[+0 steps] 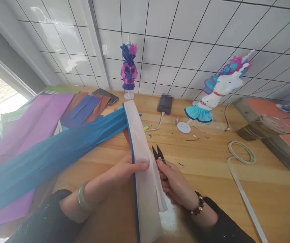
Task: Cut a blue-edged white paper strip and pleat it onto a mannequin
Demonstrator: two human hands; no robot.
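A long folded strip of pale pinkish-white paper [142,145] with a blue edge runs up the middle of the view. My left hand [128,167] pinches it, thumb flat on top and the fingers hidden underneath. Along its right side a cut flap [160,195] hangs partly loose from the strip. My right hand [174,180] is closed around small black thread snips [158,153], whose pointed blades stand apart just beside the strip. Behind the strip's far end lies a long crinkled blue paper sheet [66,145], stretching toward the left.
Purple paper [46,104] and other coloured sheets cover the left side. Small dressed mannequins [129,72] stand along the tiled wall. A black device on a white cable [163,116], a tape roll [241,152] with its end pulled out, a glass jar [263,127] and scraps lie around.
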